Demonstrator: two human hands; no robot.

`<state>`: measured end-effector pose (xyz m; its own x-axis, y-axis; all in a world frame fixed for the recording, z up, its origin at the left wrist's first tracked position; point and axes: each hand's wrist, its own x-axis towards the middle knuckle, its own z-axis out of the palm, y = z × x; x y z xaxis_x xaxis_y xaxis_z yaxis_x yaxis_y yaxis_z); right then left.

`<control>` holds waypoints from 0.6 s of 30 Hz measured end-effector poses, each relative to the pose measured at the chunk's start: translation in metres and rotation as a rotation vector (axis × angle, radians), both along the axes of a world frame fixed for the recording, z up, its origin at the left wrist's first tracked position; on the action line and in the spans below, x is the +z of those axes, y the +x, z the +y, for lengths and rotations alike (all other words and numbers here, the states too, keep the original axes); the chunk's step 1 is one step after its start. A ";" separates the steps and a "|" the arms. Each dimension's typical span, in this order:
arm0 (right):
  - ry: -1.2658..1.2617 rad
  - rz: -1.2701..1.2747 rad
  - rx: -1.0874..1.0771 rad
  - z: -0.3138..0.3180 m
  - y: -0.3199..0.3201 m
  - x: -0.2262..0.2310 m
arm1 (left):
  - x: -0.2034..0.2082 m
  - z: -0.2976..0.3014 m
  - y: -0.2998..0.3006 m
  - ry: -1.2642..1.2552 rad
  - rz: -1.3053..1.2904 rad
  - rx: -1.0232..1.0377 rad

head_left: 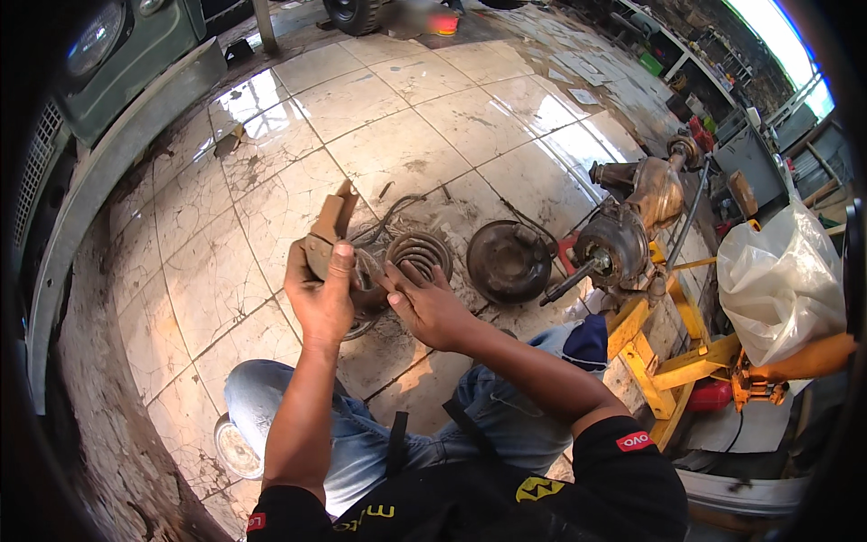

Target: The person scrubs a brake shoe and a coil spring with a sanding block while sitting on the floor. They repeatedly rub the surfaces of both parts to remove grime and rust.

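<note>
In the middle of the head view, my left hand [321,298] is closed round a brown, rusty metal part [327,230], held up off the floor. Its narrow, blocky end points up and away from me. My right hand [432,312] is beside it with fingers stretched out, fingertips close to the lower side of the part; whether they touch it I cannot tell. Just beyond my right fingers a rusty coil spring [420,246] rests on the floor. To its right lies a round, dark metal brake drum or plate [508,262]. Dark cable [390,217] runs behind the spring.
A rusty vehicle axle with its housing [655,194] lies at the right, by a yellow metal stand [677,370]. Further right hangs a clear plastic bag [781,280]. A green vehicle's bumper [122,135] curves along the left. Cracked pale tiles [397,135] cover the floor.
</note>
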<state>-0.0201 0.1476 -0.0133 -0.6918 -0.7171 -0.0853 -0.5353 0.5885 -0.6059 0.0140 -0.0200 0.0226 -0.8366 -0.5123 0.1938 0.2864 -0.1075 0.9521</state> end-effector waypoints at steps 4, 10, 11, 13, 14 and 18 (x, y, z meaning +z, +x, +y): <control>-0.017 0.011 -0.095 -0.006 -0.001 -0.008 | -0.002 0.003 -0.001 0.022 0.011 -0.015; -0.012 -0.017 -0.085 -0.004 0.000 -0.010 | -0.001 0.002 -0.001 0.032 -0.018 -0.025; -0.028 -0.023 -0.096 -0.005 -0.001 -0.011 | -0.001 0.001 -0.001 0.041 -0.016 -0.016; -0.023 -0.052 -0.118 -0.005 -0.002 -0.013 | -0.004 0.010 0.000 0.006 -0.006 -0.066; 0.001 -0.074 -0.123 -0.007 -0.004 -0.014 | -0.007 0.013 0.001 -0.011 -0.001 -0.091; -0.013 -0.103 -0.077 -0.003 -0.001 -0.009 | -0.006 0.003 -0.001 -0.003 -0.037 -0.062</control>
<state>-0.0211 0.1443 -0.0218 -0.7329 -0.6635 -0.1504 -0.4230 0.6175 -0.6631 0.0126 -0.0171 0.0169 -0.8735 -0.4584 0.1639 0.2440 -0.1208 0.9622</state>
